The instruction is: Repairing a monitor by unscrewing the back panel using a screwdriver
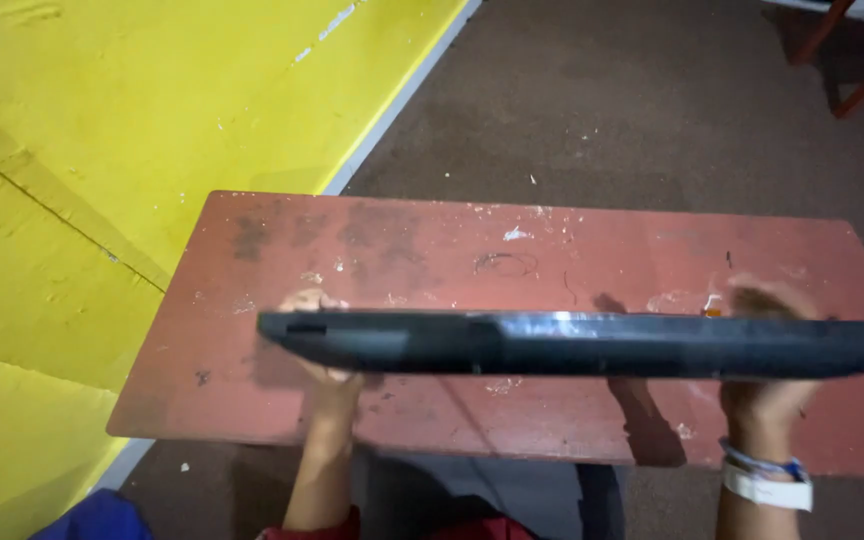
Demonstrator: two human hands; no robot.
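Observation:
I hold a long, flat, dark grey panel point(592, 345), seen edge-on, level above a worn red table point(552, 250). My left hand point(324, 375) grips it near its left end, with fingers showing above the edge and the palm below. My right hand point(767, 395) holds it near the right end; its fingertips are blurred above the panel. That wrist wears a white band and a blue-and-white bracelet. The panel's right tip runs to the frame's edge.
The red table has scuffs, white paint flecks and dark stains. A yellow wall point(102, 150) stands to the left. Dark brown floor point(602, 90) lies beyond the table. Red wooden legs point(852, 60) of other furniture show at the top right. A blue object point(97, 520) sits bottom left.

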